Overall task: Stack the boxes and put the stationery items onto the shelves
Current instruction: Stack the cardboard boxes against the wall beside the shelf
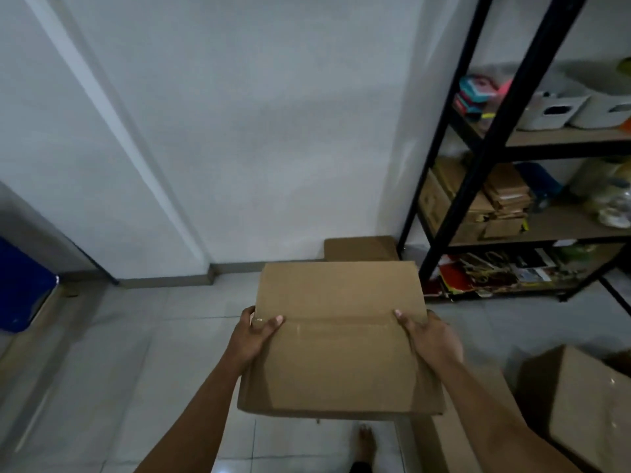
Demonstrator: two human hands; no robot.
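Foot (367, 438): bare, on the pale glossy floor tiles (119, 353) directly beneath the carried load.
Carried box (338, 336): plain brown cardboard, flat rectangular top, a taped seam across the middle, held in the air above the floor.
Left hand (254, 332): clamped on the box's left edge, thumb laid over the top.
Right hand (432, 339): clamped on the right edge likewise, thumb on top.
Second box (580, 404): cardboard with shiny tape, on the floor at lower right.
Far box (360, 249): low and brown, on the floor against the wall beside the shelf unit (505, 138).
Shelves: black metal frame with wooden boards, carrying white bins, small cartons and colourful stationery.
Risk: the grip is by the edges only, so smooth cardboard could slip towards the foot; set down off-centre, it might overhang and tip.
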